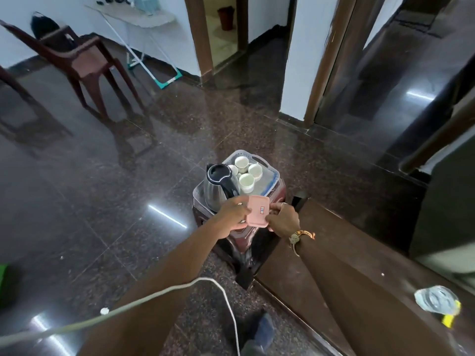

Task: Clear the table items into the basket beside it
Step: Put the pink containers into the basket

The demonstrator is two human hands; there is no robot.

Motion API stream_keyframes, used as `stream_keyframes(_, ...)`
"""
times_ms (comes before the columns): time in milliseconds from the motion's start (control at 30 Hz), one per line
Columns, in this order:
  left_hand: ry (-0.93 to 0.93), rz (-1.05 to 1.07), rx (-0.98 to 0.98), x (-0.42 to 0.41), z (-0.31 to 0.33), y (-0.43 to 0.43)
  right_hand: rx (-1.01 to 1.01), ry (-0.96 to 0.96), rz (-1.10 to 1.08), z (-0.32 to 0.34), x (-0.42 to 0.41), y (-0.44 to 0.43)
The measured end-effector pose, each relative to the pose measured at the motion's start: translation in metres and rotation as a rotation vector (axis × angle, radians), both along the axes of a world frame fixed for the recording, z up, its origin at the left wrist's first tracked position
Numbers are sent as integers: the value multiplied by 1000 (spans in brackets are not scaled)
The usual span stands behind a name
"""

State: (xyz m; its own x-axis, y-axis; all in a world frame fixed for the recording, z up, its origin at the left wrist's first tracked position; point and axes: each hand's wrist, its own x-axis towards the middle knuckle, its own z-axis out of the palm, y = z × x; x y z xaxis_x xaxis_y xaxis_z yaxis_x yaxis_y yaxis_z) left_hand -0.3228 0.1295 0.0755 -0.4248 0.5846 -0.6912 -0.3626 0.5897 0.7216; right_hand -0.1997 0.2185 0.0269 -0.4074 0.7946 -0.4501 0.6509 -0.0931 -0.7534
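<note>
A white cable (pixel 159 291) crosses the left forearm. Beyond it, the left hand (pixel 235 213) and right hand (pixel 282 218) pinch a pink box (pixel 258 211) by its long sides, just off the counter's (pixel 347 253) far corner. Its long axis points ahead at the basket (pixel 272 173), whose free room seems to be right of the kettle (pixel 216 186).

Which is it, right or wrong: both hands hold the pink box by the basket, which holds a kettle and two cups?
Wrong: the head view shows four cups in the basket, not two. The left hand and right hand hold the pink box by it; the kettle is inside.
</note>
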Motion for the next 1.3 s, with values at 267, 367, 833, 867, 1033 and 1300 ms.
stream_keyframes(267,-5,-84,-14,-30,-5,82,-7,-33,-186,1,-30,63)
stream_keyframes(367,11,-147,-43,-47,-18,114,-56,-45,-259,-7,-44,81)
stream_keyframes(833,334,-483,-263,-121,-135,241,-190,-165,-389,-107,-137,156)
stream_keyframes(867,334,-503,-276,-124,-143,248,-193,-179,-395,-114,-143,160)
stream_keyframes(1033,348,-547,-329,-133,-176,269,-183,-240,-349,-138,-159,176)
stream_keyframes(1300,392,-673,-360,-136,-198,270,-200,-356,-307,-151,-163,179)
